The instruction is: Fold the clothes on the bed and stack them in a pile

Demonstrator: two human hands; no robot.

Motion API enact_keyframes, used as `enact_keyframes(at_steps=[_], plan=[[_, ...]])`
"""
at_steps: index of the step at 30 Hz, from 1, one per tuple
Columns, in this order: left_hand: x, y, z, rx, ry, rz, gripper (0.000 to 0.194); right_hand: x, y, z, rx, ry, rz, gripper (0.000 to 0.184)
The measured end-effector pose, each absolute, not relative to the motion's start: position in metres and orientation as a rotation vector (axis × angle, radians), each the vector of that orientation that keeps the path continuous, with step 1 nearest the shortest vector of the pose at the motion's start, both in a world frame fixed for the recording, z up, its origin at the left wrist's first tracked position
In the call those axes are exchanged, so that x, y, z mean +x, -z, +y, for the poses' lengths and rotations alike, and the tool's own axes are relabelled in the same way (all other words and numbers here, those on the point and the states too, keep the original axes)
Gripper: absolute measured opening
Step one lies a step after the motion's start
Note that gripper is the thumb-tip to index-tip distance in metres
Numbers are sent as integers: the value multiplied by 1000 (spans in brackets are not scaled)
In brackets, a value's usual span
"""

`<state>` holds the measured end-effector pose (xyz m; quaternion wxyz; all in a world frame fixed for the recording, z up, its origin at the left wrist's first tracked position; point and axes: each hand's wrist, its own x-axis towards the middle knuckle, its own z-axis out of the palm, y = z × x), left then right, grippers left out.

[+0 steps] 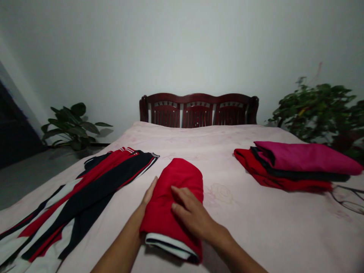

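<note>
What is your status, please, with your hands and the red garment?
Left hand against side of folded red garment; right hand flat on top. Striped garment lying beside left hand.

Lighting: soft, even, rather dim; no source in view. Wall (182, 45): pale grey, darkening toward the upper corners. Shadows: faint and diffuse beside the left potted plant (72, 127); deeper beneath the near end of the folded red garment (173, 197). Glare: none. Distortion: wide-angle bowing toward the frame edges, stretching the bed (256, 231). Focus: acceptable at centre; right-hand foliage (315, 110) softer.
</note>
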<state>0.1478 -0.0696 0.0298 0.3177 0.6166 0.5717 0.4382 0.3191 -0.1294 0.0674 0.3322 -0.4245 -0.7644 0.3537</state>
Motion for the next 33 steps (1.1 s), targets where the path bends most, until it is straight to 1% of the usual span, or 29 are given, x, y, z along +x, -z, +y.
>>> enact_keyframes(at_steps=[1, 2, 4, 5, 7, 9, 11, 12, 15, 19, 22, 27, 30, 33], plan=[[125, -33, -70, 1549, -1143, 1517, 59, 314, -59, -140, -1053, -806, -2141, 48], [106, -36, -72, 1340, -1139, 1509, 57, 310, -51, -150, -996, -716, -2247, 43], [82, -42, -82, 1176, -1247, 1578, 46, 306, -35, -166, -879, -632, -2348, 35], [78, -45, -90, 1219, -1291, 1594, 42, 306, -30, -170, -830, -622, -2350, 32], [84, -46, -109, 1562, -1290, 1587, 36, 309, -28, -166, -817, -617, -2247, 29], [101, -41, -131, 1985, -1111, 1533, 36, 314, -35, -148, -919, -577, -2084, 32], [118, -28, -149, 2338, -851, 1494, 43, 318, -45, -119, -1038, -471, -2017, 37], [124, -20, -156, 2480, -733, 1483, 49, 320, -50, -103, -1082, -405, -2058, 40], [129, 5, -167, 2765, -537, 1512, 68, 320, -52, -59, -1182, -235, -2341, 47], [119, 24, -168, 2911, -565, 1636, 77, 316, -30, -17, -1406, -246, -2546, 57], [113, 29, -167, 2945, -567, 1659, 80, 314, -15, 5, -1500, -257, -2541, 63], [114, 33, -167, 2952, -544, 1661, 85, 313, -8, 25, -1626, -384, -2388, 64], [113, 31, -167, 2874, -579, 1627, 79, 313, -9, 28, -1674, -413, -2245, 63], [105, 23, -163, 2612, -639, 1541, 57, 318, -7, 22, -1736, -405, -2015, 62]])
